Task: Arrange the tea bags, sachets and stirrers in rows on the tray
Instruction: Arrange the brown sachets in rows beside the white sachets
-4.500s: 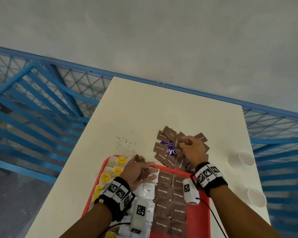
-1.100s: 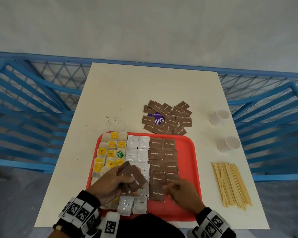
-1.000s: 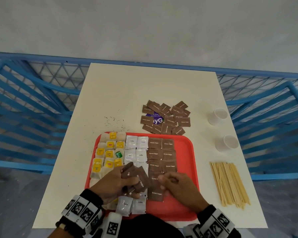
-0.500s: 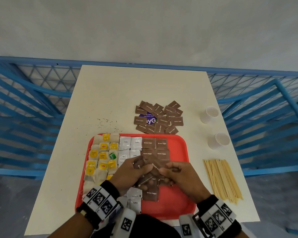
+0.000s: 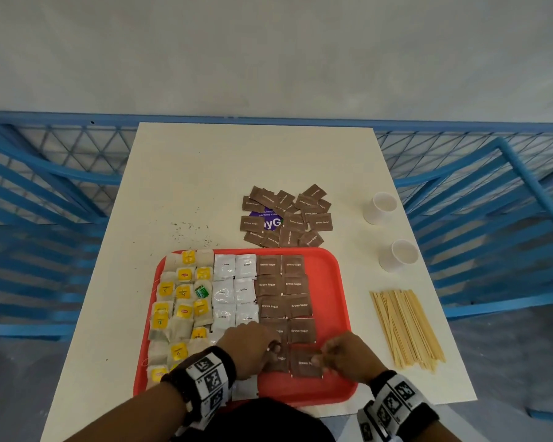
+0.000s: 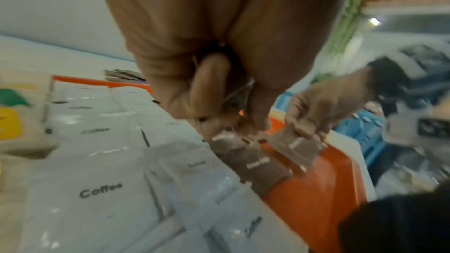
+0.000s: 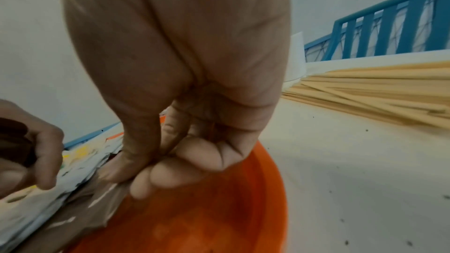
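A red tray [image 5: 342,282] holds tea bags [image 5: 182,291] on the left, white coffee sachets [image 5: 233,288] in the middle and two columns of brown sugar sachets [image 5: 284,285]. My right hand [image 5: 318,357] pinches one brown sugar sachet [image 5: 304,365] by its edge at the near end of the right brown column, low over the tray. In the left wrist view that pinched sachet [image 6: 297,147] hangs tilted. My left hand [image 5: 273,349] is curled round a few brown sachets [image 7: 12,141], its fingertips [image 6: 255,124] down on the left brown column.
A loose pile of brown sugar sachets [image 5: 288,218] lies on the table beyond the tray, over a purple card. Wooden stirrers [image 5: 406,327] lie in a bundle to the right. Two white paper cups [image 5: 380,207] [image 5: 398,255] stand at the right edge. Blue railings surround the table.
Both hands have moved to the near end of the brown columns. My right hand has drawn one sachet out of the left hand's bundle and brought it down to the tray.
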### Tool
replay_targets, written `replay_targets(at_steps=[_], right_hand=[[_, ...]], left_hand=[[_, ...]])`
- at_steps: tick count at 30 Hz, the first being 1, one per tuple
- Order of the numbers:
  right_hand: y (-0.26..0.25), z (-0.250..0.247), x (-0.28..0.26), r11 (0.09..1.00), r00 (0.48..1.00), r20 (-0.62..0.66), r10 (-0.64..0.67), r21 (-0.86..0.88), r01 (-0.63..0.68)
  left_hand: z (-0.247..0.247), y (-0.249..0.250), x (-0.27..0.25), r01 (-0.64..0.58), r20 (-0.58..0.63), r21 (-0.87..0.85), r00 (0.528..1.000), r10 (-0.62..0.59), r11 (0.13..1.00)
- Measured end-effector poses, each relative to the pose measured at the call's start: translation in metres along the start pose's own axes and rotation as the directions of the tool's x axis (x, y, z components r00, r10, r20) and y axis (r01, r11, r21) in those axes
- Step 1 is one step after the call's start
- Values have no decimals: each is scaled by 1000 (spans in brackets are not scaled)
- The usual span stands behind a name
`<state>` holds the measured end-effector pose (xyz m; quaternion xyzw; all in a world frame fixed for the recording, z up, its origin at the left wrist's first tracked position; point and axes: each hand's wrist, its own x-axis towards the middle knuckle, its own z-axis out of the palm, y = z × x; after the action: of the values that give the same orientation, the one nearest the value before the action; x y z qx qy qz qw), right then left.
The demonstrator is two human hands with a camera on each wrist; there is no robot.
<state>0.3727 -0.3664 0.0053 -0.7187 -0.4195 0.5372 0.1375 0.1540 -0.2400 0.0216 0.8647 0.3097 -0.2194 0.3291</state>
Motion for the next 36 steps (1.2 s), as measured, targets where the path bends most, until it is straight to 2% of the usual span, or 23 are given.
replay_targets(at_steps=[4,7,17,20,22,23,24,25,26,28,29,31,33,36], right_hand=[[3,1,7,999,1000,-26,5,-44,-7],[3,3,11,997,998,-62,12,-81,-17],[2,9,18,989,988,-148,37,-135,-57],[0,10,17,986,978,-194,71,-135,-98],[-3,7,15,987,961,-265,79,-112,-112],[-7,4,13,989,955,-292,60,-111,-97],[-13,1,11,991,950,-311,30,-116,-70],[-23,-3,8,993,946,-325,-9,-114,-30],[-33,-7,4,994,940,-336,-60,-105,26],[-57,-12,-3,987,928,-337,-161,-63,148],[-69,-13,-6,979,921,-335,-199,-34,200],[-90,-11,-6,964,910,-337,-239,29,264],[-108,-8,-6,959,917,-320,-237,74,273],[-127,2,-3,969,924,-311,-222,39,246]], left_hand=[[8,8,4,-16,0,178,1000,16,984],[13,10,5,-31,12,240,999,29,970],[19,19,2,-9,-30,230,999,16,973],[15,17,0,15,-41,131,999,-10,991],[7,13,-2,23,-96,-158,995,-39,987],[0,10,-5,6,-116,-364,992,-52,932],[-10,7,-9,-6,-116,-567,991,-72,824],[-19,5,-13,18,-67,-751,992,-104,660],[-29,2,-17,65,11,-892,993,-121,447],[-46,-2,-24,120,118,-992,990,-76,30],[-54,-4,-26,121,127,-988,991,-53,-96],[-62,-7,-28,102,110,-970,994,-23,-222],[-66,-5,-29,57,62,-962,998,-11,-267],[-71,5,-30,-5,9,-953,999,-42,-302]])
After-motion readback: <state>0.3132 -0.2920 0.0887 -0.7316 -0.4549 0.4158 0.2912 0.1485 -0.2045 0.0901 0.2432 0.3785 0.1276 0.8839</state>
